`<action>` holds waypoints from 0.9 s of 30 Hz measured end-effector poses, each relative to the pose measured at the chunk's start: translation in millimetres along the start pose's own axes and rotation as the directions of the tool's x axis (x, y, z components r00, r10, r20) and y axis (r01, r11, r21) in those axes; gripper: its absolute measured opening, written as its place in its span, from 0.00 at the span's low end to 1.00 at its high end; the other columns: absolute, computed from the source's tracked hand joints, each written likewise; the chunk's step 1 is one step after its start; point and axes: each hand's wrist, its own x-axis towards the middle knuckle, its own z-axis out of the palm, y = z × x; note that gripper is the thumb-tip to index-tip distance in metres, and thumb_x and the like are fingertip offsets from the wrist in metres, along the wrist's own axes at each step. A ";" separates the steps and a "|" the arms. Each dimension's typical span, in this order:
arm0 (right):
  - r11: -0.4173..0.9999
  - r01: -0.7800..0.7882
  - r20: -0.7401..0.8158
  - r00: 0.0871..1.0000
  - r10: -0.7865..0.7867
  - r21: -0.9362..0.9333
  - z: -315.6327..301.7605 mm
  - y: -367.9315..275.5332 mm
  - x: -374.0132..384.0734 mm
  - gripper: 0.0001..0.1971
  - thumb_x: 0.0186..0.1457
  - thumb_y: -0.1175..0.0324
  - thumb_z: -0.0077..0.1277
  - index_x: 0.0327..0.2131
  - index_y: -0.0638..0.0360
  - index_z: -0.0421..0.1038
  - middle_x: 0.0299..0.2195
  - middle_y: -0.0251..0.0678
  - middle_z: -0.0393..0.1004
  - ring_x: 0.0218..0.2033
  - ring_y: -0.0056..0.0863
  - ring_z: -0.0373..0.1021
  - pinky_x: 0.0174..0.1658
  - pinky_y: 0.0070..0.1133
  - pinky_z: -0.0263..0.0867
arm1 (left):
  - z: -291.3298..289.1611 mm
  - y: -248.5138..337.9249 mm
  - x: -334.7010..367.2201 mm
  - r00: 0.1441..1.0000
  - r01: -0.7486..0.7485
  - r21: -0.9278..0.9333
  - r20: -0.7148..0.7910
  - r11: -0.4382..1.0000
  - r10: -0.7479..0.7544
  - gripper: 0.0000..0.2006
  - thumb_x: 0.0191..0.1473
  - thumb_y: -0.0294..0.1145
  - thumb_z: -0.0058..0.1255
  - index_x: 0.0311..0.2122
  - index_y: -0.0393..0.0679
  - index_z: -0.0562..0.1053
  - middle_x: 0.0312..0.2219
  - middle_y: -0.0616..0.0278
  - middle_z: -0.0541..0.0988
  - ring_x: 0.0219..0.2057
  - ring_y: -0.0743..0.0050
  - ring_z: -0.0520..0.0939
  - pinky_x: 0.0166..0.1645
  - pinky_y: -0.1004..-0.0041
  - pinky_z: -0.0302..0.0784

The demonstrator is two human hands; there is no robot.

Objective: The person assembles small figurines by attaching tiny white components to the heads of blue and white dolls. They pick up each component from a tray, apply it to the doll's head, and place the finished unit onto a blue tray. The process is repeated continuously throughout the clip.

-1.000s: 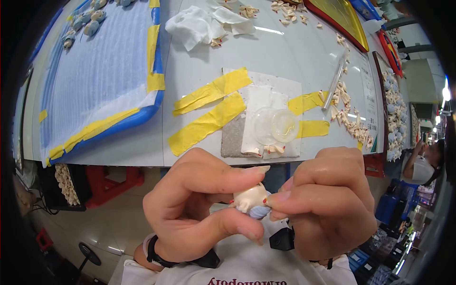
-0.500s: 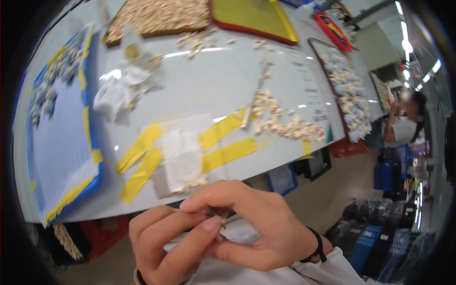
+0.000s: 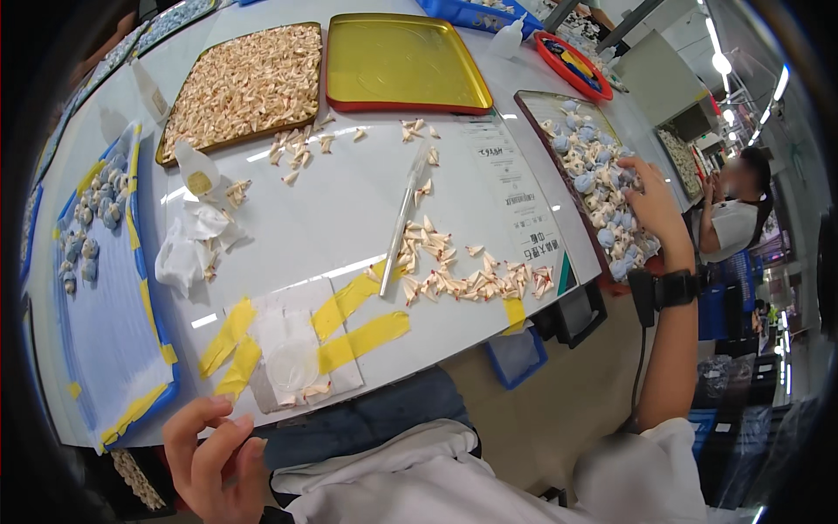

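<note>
My right hand [image 3: 653, 203] reaches over the tray [image 3: 587, 229] at the right, its fingers apart and touching the small blue and cream pieces [image 3: 602, 166] heaped there. Whether a piece sits between its fingertips is hard to see. Low on the left, my left hand [image 3: 212, 454] hangs just off the table edge, fingers loosely bent and apart, with nothing visible in them. Close to it lies a white pad with a clear round dish [image 3: 292, 365], held down by yellow tape [image 3: 362, 342]. A few cream pointed pieces [image 3: 305, 393] rest on the pad's near edge.
Loose cream pieces [image 3: 476, 281] lie beside a slim clear stick [image 3: 401, 229]. Behind are a full tray of them [image 3: 249, 83] and a gold tray [image 3: 406, 65]. A taped blue tray [image 3: 113, 341], crumpled tissue [image 3: 188, 253] and squeeze bottle [image 3: 197, 168] stand left. A person [image 3: 733, 210] sits at right.
My hands were together in front of me, fingers on a small piece. They have parted: the right has moved out to the right-hand tray, the left down and left. The view has shifted too.
</note>
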 end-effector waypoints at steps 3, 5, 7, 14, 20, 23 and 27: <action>1.000 0.015 0.095 0.995 -0.014 -0.014 3.4 1.6 19.9 0.21 0.42 0.79 0.45 0.45 0.58 0.64 0.39 0.42 0.64 0.42 0.39 0.63 0.46 0.26 0.60 | -24.6 -2.0 9.3 0.999 -0.028 0.101 0.042 0.995 0.024 0.10 0.41 0.20 0.52 0.33 0.39 0.71 0.37 0.52 0.71 0.40 0.57 0.73 0.44 0.65 0.68; 0.991 0.102 0.067 0.992 -0.108 0.086 9.8 22.4 20.4 0.22 0.40 0.79 0.43 0.45 0.59 0.64 0.41 0.45 0.63 0.47 0.40 0.61 0.50 0.27 0.58 | -47.9 -11.2 15.5 0.999 0.015 0.155 0.041 0.988 -0.022 0.11 0.38 0.19 0.52 0.32 0.39 0.71 0.35 0.52 0.72 0.38 0.56 0.74 0.44 0.66 0.69; 0.985 0.167 0.064 0.984 -0.169 0.040 9.5 38.9 13.4 0.22 0.41 0.78 0.41 0.45 0.63 0.63 0.42 0.46 0.63 0.48 0.41 0.60 0.54 0.26 0.54 | -69.4 -24.8 38.6 1.000 -0.012 0.217 0.023 0.976 0.007 0.10 0.38 0.17 0.52 0.30 0.39 0.73 0.35 0.53 0.74 0.34 0.63 0.75 0.39 0.72 0.70; 0.990 0.095 0.114 0.988 -0.107 0.107 -2.2 7.7 -2.0 0.18 0.50 0.75 0.40 0.47 0.63 0.62 0.46 0.40 0.65 0.50 0.33 0.60 0.55 0.24 0.52 | -146.5 -133.3 145.4 0.971 0.135 0.264 0.157 0.955 -0.181 0.07 0.55 0.27 0.44 0.38 0.37 0.70 0.33 0.64 0.74 0.35 0.79 0.73 0.43 0.79 0.67; 0.997 0.015 -0.014 1.000 -0.014 0.072 -4.9 11.0 -3.2 0.19 0.49 0.75 0.44 0.47 0.61 0.63 0.44 0.41 0.67 0.48 0.35 0.63 0.52 0.24 0.55 | -87.0 -179.4 201.0 0.970 0.051 0.378 0.203 0.924 -0.136 0.14 0.55 0.38 0.46 0.45 0.45 0.70 0.47 0.51 0.68 0.44 0.56 0.74 0.49 0.69 0.68; 0.999 0.028 -0.066 0.997 -0.030 -0.022 -9.2 6.0 -5.6 0.19 0.49 0.75 0.45 0.47 0.60 0.64 0.41 0.40 0.68 0.43 0.33 0.65 0.48 0.24 0.59 | -78.8 -186.0 211.8 0.949 0.065 0.500 0.237 0.863 -0.209 0.15 0.54 0.41 0.46 0.45 0.46 0.70 0.46 0.51 0.68 0.45 0.54 0.73 0.48 0.68 0.69; 0.995 0.029 -0.002 1.000 -0.029 0.094 -26.2 -55.0 -10.8 0.16 0.48 0.74 0.47 0.43 0.59 0.67 0.35 0.36 0.69 0.33 0.26 0.64 0.37 0.21 0.62 | -92.3 -181.5 193.4 0.918 0.071 0.446 0.320 0.892 -0.233 0.14 0.53 0.38 0.47 0.44 0.45 0.71 0.44 0.52 0.69 0.43 0.57 0.74 0.47 0.68 0.68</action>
